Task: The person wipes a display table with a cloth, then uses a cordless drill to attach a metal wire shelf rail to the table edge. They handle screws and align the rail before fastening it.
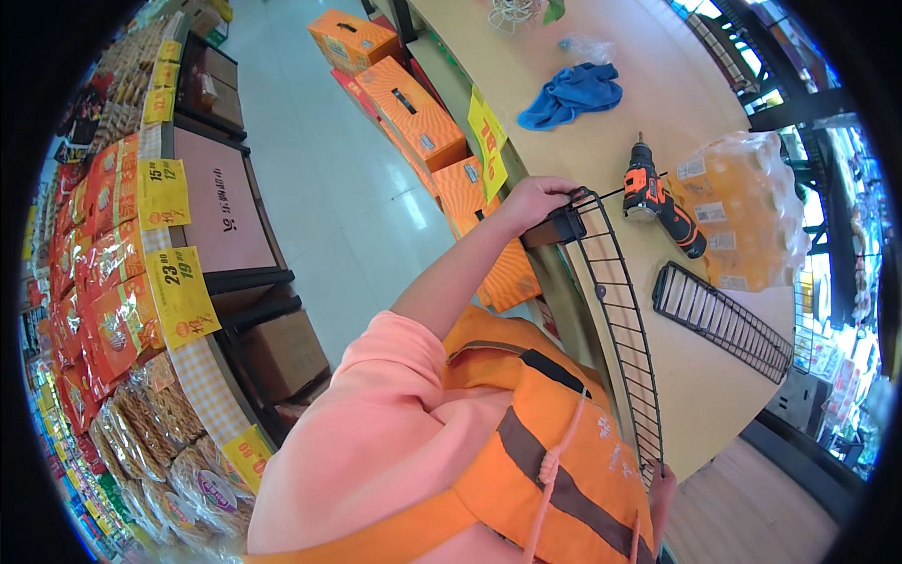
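Note:
My left hand (543, 203) is closed around the upper end of a long black wire shelf divider (622, 320), which stands along the table edge in front of me. My right hand (661, 483) grips the divider's lower end, with only part of its fingers showing. Just under my left hand is a dark, block-like piece (556, 228) whose kind I cannot make out. A second black wire divider (723, 321) lies on the beige tabletop (691, 414). Above it, an orange and black cordless drill (662, 199) rests on its side.
A shrink-wrapped pack of orange bottles (738, 211) stands beside the drill. Farther along lie a blue cloth (571, 96) and clear plastic (587, 47). Orange cartons (413, 111) line the table's aisle side. Across the aisle is a shelf of red snack bags (117, 273).

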Tool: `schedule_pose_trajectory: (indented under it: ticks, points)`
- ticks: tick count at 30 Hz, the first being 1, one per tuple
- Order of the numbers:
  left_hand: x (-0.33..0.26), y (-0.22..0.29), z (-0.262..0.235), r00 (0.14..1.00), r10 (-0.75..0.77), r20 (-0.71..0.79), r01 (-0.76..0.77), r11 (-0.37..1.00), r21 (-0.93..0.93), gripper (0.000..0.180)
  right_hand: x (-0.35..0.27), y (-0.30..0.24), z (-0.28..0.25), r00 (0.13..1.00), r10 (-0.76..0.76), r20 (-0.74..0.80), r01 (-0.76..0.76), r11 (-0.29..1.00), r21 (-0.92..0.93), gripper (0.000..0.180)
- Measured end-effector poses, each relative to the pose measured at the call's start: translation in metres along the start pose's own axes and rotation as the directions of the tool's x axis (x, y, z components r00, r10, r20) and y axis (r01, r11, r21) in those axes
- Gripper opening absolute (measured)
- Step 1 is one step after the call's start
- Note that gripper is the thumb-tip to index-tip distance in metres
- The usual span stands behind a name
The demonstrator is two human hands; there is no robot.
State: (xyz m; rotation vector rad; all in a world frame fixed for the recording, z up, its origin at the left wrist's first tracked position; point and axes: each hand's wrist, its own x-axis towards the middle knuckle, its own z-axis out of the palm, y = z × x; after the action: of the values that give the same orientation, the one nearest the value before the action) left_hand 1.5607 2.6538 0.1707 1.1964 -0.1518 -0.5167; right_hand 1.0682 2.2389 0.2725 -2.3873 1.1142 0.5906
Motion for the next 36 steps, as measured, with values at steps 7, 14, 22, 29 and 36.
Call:
schedule_pose_trajectory:
  ticks: [7,14,22,29,36]
  points:
    - [0.005,0.001,-0.007,0.999,-0.029,0.032,0.029,0.999,-0.019,0.026,0.002,0.01,0.009,0.998,-0.022,-0.063,0.022,1.0,-0.001,0.021]
    - [0.008,-0.005,-0.009,0.999,-0.009,0.045,0.008,1.0,0.013,0.029,0.002,0.016,0.013,0.992,0.025,-0.122,-0.028,0.999,-0.021,0.018]
    - [0.006,0.002,-0.012,0.995,-0.049,0.082,0.047,0.999,0.02,0.028,0.005,0.016,0.013,0.992,0.023,-0.121,-0.027,0.999,-0.03,0.019]
    - [0.003,0.003,-0.009,0.998,-0.054,0.038,0.053,0.998,0.029,0.027,0.006,0.006,0.008,0.985,-0.004,-0.172,-0.002,0.999,-0.036,0.02]
    - [0.008,-0.011,-0.01,1.0,0.01,0.024,-0.011,0.998,0.054,0.016,0.007,0.013,0.011,0.985,0.034,-0.168,-0.042,0.998,-0.042,0.021]
